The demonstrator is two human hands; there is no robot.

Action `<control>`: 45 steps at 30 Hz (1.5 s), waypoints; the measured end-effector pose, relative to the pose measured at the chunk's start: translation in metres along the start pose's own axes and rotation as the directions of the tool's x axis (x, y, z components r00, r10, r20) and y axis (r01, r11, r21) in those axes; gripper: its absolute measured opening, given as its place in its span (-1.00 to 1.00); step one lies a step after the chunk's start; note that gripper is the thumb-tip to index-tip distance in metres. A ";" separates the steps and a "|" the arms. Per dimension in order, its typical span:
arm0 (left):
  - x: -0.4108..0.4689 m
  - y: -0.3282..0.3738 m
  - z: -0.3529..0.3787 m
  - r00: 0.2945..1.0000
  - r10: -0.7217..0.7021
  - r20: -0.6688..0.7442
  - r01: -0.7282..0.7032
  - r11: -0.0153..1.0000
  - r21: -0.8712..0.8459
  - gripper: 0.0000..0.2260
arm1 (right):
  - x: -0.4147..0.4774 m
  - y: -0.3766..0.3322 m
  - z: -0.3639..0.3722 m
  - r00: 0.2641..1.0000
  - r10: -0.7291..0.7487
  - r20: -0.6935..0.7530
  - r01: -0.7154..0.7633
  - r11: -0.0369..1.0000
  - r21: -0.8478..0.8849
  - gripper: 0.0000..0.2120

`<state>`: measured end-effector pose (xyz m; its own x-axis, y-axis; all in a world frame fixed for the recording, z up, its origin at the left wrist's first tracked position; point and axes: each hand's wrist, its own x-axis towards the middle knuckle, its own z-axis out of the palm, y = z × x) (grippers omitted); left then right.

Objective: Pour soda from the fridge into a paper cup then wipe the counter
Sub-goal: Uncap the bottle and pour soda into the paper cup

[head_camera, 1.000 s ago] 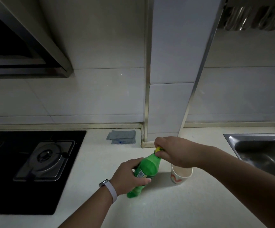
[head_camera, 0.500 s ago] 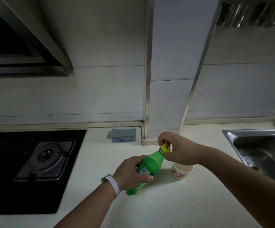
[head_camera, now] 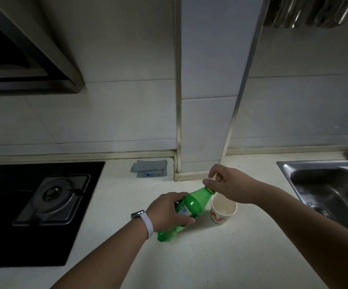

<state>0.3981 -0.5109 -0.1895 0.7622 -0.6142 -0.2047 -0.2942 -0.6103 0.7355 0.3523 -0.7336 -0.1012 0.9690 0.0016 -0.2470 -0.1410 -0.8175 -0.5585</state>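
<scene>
A: Green plastic is what you are gripping: your left hand (head_camera: 170, 209) is wrapping the middle of the bottle (head_camera: 189, 207), pressed closed around the label, while the base is resting on the table (head_camera: 221, 257) and the neck is leaning up and to the right.

B: And the right hand (head_camera: 229, 187)?

A: It is curling its fingers (head_camera: 207, 181) over the cap (head_camera: 210, 191) at the top of the neck, pinching it. I cannot tell whether the cap is already loose.

B: So how should I be doing this?

A: Judging by the pose, you are unscrewing. Keep the left grip firm so the bottle is not spinning with the cap, and be turning slowly, since soda may be fizzing up. Holding the bottle more upright would be lowering the chance of a spill.

B: Where is the cup?

A: The paper cup (head_camera: 223, 209) is standing upright on the table just beside the bottle, right below your right wrist, mouth open. Watch that your forearm is not knocking it. The grey cloth (head_camera: 150, 168) is lying folded by the wall, well apart, between the stove (head_camera: 43, 205) and the pillar (head_camera: 206, 122).
</scene>
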 end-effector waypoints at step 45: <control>0.056 0.033 0.011 0.940 -0.276 0.200 0.075 0.740 0.668 -0.65 | -0.033 0.153 -0.017 0.991 0.135 0.000 -0.109 0.798 0.592 -0.86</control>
<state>0.4245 -0.5706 -0.1841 0.6821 -0.5093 -0.5248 -0.5461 -0.8320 0.0976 0.3027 -0.8685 -0.1650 0.9412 -0.1090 -0.3199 -0.3380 -0.3114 -0.8881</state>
